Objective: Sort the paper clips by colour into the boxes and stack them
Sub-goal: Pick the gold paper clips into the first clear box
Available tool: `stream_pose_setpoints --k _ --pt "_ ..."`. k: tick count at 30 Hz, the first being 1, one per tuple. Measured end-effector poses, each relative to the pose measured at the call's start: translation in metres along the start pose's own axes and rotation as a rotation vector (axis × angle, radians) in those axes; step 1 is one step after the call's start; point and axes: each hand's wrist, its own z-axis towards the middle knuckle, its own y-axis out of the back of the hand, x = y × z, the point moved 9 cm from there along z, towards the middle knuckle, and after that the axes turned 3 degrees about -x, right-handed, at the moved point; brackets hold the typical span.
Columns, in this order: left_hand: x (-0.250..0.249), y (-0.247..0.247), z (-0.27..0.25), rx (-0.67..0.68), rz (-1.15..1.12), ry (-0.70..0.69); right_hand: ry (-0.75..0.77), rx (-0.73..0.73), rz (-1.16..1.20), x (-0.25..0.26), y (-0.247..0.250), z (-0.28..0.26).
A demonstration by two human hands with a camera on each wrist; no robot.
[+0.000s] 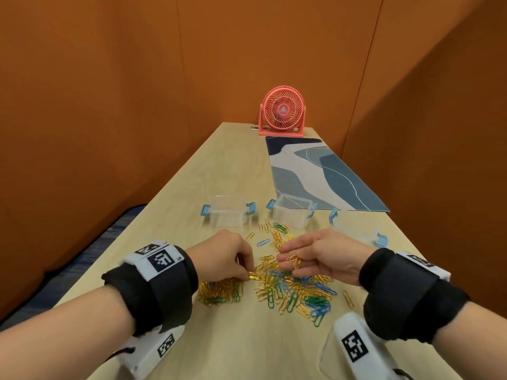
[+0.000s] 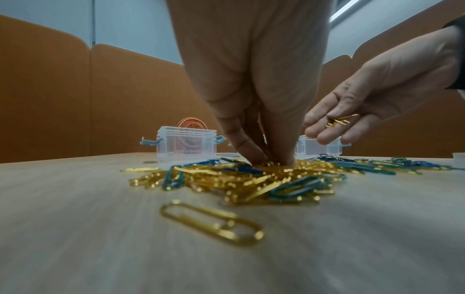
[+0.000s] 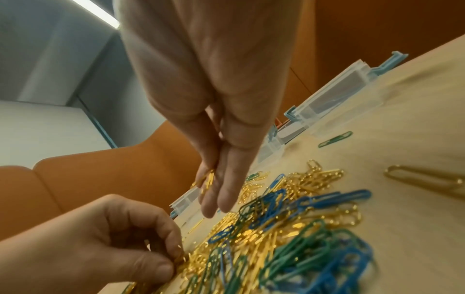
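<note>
A pile of gold, green and blue paper clips (image 1: 288, 289) lies on the wooden table between my hands. My left hand (image 1: 247, 272) reaches down into the pile's left side, thumb and fingertips pinching a gold clip (image 3: 182, 260) that still touches the heap. My right hand (image 1: 288, 261) hovers above the pile and holds a few gold clips (image 2: 339, 121) between thumb and gently bent fingers. Three clear boxes with blue latches stand beyond the pile: left box (image 1: 227, 213), middle box (image 1: 292, 215), right box (image 1: 356, 227). I see no clips inside them.
A blue-and-white patterned mat (image 1: 315, 174) lies behind the boxes, and a pink desk fan (image 1: 282, 112) stands at the table's far end. Orange partitions close in both sides. Single gold clips lie loose at the right (image 1: 348, 298) and near my left wrist (image 2: 211, 222).
</note>
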Motion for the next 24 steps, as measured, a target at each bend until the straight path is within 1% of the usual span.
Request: stream_pose_setpoints --k 3,5,7,9,12,15,16,18,20,21,22,23,24 --pt "0.001 0.002 0.002 -0.029 -0.006 -0.012 0.029 -0.041 -0.021 0.004 0.002 0.001" --pt "0.002 0.005 0.003 -0.054 -0.030 -0.010 0.032 -0.065 0.008 0.005 0.004 0.001" --pt "0.002 0.011 0.002 -0.103 -0.103 -0.001 0.034 -0.085 0.055 0.004 0.004 0.002" --pt "0.004 0.021 0.001 -0.141 -0.240 0.034 0.019 -0.095 0.094 0.002 0.004 0.001" --pt "-0.001 0.032 0.000 -0.106 -0.506 0.081 -0.032 -0.038 0.142 -0.004 -0.005 0.002" --pt "-0.027 0.038 -0.001 -0.040 -0.602 0.027 -0.083 0.046 0.239 -0.009 -0.020 0.002" --pt "-0.036 0.039 -0.001 -0.044 -0.603 0.002 -0.085 0.080 0.281 -0.009 -0.025 0.003" --pt "-0.046 0.042 0.001 -0.108 -0.604 -0.032 -0.076 0.107 0.334 -0.007 -0.032 0.002" --pt "-0.042 0.043 0.006 -0.203 -0.558 -0.021 -0.075 0.057 0.322 -0.008 -0.028 0.003" --pt "-0.035 0.041 0.008 -0.227 -0.495 -0.003 -0.085 0.014 0.301 -0.011 -0.022 0.004" --pt "-0.029 0.035 0.010 -0.208 -0.388 0.015 -0.102 -0.025 0.277 -0.014 -0.017 0.003" --pt "-0.022 0.023 0.013 -0.133 -0.250 0.028 -0.121 -0.053 0.250 -0.017 -0.011 0.003" --pt "-0.016 0.008 0.014 -0.021 -0.111 0.034 -0.136 -0.074 0.218 -0.019 -0.007 0.001"
